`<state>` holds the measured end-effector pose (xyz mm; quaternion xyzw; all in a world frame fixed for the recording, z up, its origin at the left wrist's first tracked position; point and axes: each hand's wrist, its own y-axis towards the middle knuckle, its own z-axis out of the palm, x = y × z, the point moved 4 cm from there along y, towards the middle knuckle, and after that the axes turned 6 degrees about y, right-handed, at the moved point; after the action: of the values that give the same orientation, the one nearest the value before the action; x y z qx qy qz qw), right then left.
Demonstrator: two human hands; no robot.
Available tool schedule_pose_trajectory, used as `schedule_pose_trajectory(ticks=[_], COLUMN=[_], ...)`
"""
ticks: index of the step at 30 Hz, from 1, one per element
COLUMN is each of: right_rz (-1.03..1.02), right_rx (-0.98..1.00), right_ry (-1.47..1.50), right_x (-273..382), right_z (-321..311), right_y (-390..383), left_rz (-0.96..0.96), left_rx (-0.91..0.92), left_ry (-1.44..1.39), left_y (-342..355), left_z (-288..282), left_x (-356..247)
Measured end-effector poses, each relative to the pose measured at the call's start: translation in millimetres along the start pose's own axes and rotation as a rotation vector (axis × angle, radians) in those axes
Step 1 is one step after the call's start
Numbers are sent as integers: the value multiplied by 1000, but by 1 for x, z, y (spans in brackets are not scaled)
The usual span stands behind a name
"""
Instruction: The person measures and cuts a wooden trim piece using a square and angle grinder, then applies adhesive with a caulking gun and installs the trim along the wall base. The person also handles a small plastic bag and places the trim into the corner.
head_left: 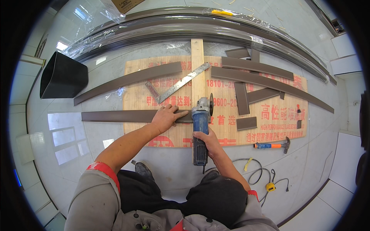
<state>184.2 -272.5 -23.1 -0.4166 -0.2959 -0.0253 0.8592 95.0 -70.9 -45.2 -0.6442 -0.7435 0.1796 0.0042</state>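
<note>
My right hand (205,139) is closed round the body of a blue and black angle grinder (200,129), whose disc stands upright beside the end of a long brown strip (115,116). My left hand (169,117) holds that strip down, fingers curled over it, just left of the grinder. The strip lies across a printed wooden board (185,140). Beyond my hands a steel square (184,82) rests at a slant on a pale wooden batten (197,52).
Brown strips (269,86) and offcuts (246,123) lie around the board. Wrapped lengths (135,35) and a cardboard box (124,4) are at the back. A black bin (63,75) stands left; a hammer (271,145), cord and yellow tape measure (270,186) lie right.
</note>
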Motion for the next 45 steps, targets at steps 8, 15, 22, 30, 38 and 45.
schedule_pose_trajectory(ticks=[8,15,22,30,38,45], right_rz=[0,-4,5,0,-14,11], right_rx=[10,-1,15,19,19,11], right_ry=[-12,-7,-11,-10,-35,-28], right_x=[-5,-5,-4,-8,-15,-15], right_z=[-4,-3,-2,-4,-9,-7], right_y=[-1,-4,-2,-3,-6,-13], left_rz=[1,3,6,-11,-19,-16], left_rx=[-3,-5,9,26,31,23], left_ry=[-2,-1,1,2,1,-1], left_y=[0,0,1,0,1,0], left_z=[0,3,2,3,2,2], left_x=[-1,0,0,0,-1,-1])
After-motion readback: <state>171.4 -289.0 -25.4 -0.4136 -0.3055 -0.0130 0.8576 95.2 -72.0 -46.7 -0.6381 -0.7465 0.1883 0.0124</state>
